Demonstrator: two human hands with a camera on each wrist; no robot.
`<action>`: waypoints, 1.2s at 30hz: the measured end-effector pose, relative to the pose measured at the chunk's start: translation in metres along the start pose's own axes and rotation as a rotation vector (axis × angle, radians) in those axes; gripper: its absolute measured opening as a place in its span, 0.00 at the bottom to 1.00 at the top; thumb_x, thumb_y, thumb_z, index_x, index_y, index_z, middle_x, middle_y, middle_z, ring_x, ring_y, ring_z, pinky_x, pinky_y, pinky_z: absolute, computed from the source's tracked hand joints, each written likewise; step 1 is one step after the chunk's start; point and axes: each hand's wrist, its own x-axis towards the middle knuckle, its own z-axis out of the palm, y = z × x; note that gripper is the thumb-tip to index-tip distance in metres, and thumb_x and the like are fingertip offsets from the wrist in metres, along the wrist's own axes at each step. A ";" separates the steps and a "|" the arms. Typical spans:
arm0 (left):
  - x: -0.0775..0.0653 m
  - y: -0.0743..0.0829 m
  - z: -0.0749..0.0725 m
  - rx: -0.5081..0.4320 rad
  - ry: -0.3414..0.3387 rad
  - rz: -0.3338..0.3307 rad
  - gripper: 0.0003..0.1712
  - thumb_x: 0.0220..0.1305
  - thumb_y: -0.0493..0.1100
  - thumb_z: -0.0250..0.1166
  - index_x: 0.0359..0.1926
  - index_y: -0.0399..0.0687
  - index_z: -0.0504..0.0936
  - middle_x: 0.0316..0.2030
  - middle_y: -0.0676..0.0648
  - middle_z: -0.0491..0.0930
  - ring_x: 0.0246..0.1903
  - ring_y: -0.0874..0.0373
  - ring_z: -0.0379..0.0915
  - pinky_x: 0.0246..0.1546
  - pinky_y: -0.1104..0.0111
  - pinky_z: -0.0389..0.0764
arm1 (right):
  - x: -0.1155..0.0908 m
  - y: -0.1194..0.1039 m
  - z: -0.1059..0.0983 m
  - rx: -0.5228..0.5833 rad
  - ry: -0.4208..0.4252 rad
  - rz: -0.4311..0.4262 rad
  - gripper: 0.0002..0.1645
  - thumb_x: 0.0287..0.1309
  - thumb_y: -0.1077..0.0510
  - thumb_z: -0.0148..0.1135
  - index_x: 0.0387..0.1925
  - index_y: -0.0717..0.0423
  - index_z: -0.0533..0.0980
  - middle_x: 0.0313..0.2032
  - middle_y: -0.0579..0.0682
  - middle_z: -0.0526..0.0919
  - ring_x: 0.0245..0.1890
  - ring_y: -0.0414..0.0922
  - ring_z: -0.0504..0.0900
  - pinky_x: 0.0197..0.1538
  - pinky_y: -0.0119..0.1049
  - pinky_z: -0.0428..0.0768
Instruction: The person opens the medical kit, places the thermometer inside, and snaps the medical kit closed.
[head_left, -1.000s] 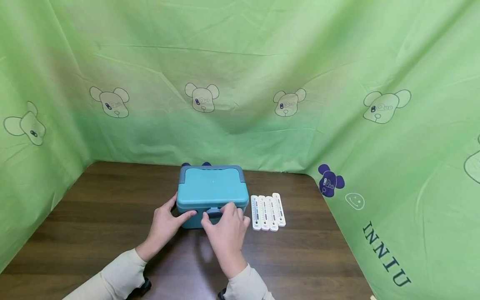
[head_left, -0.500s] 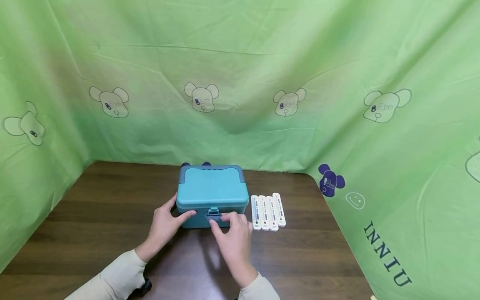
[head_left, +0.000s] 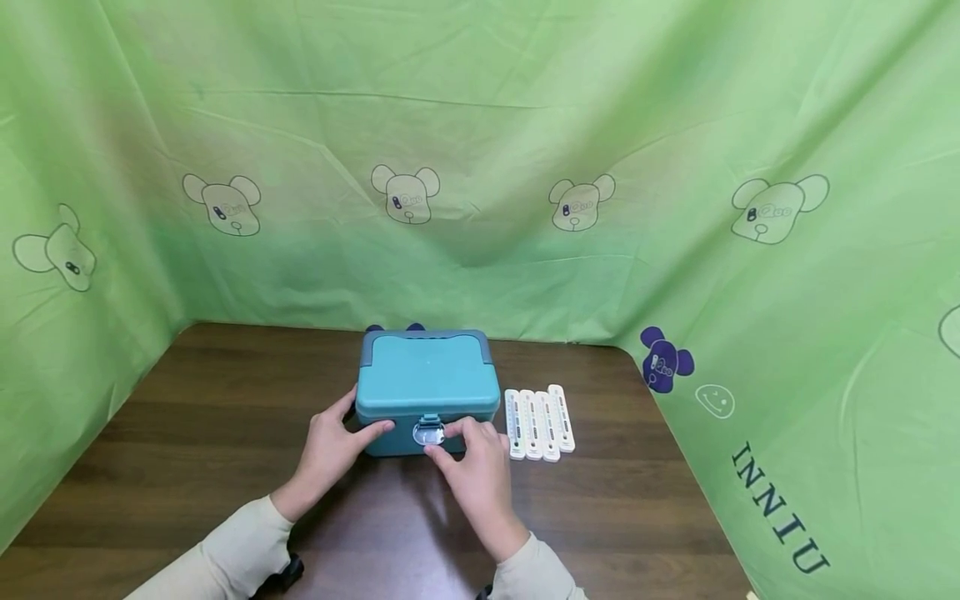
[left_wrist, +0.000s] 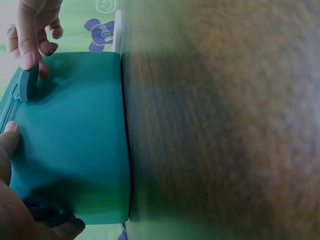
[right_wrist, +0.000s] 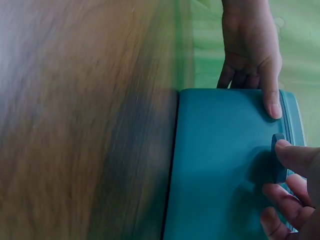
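A teal box (head_left: 427, 371) with a blue-grey handle folded on its lid stands on the table, lid down. At its left front corner my left hand (head_left: 327, 446) grips it, thumb on the front wall and the other fingers along the left side. On the front, the latch (head_left: 429, 433) is swung out from the wall, as the left wrist view shows. My right hand (head_left: 482, 479) pinches this latch (right_wrist: 278, 159) at its right edge between thumb and index finger. In the right wrist view, the remaining right fingers curl beside the front wall.
Several white strip thermometers (head_left: 533, 425) lie side by side just right of the box, close to my right hand. The brown wooden table (head_left: 225, 400) is bordered at the back and sides by a green printed curtain (head_left: 480, 275).
The latch has swung from up against the lid's rim to down and outward. My right hand has moved down and slightly right with it. The left hand has kept its grip.
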 end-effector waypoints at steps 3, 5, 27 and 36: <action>0.001 0.001 -0.001 0.007 -0.003 0.000 0.58 0.53 0.66 0.77 0.75 0.40 0.66 0.68 0.38 0.74 0.67 0.43 0.72 0.63 0.44 0.76 | 0.003 0.002 -0.002 -0.020 -0.028 -0.051 0.20 0.46 0.45 0.83 0.37 0.45 0.82 0.34 0.41 0.87 0.37 0.41 0.78 0.44 0.40 0.69; 0.000 0.001 -0.003 0.013 -0.014 0.004 0.58 0.53 0.65 0.77 0.75 0.39 0.66 0.68 0.37 0.74 0.67 0.41 0.72 0.63 0.44 0.76 | 0.005 0.005 -0.005 -0.029 -0.051 -0.093 0.21 0.46 0.45 0.83 0.38 0.46 0.82 0.36 0.42 0.87 0.39 0.42 0.78 0.45 0.41 0.71; 0.000 0.004 -0.024 0.083 0.031 0.225 0.48 0.55 0.54 0.80 0.73 0.43 0.71 0.68 0.40 0.74 0.67 0.41 0.72 0.59 0.47 0.80 | 0.048 0.081 -0.061 0.089 0.086 -0.441 0.19 0.52 0.56 0.79 0.45 0.56 0.84 0.44 0.47 0.87 0.47 0.48 0.81 0.56 0.42 0.74; -0.001 0.003 -0.023 0.089 0.052 0.234 0.46 0.56 0.52 0.79 0.72 0.41 0.72 0.68 0.41 0.75 0.66 0.41 0.73 0.59 0.45 0.79 | 0.049 0.084 -0.046 0.119 -0.095 -0.146 0.30 0.54 0.55 0.79 0.58 0.57 0.82 0.52 0.54 0.86 0.55 0.53 0.81 0.59 0.53 0.79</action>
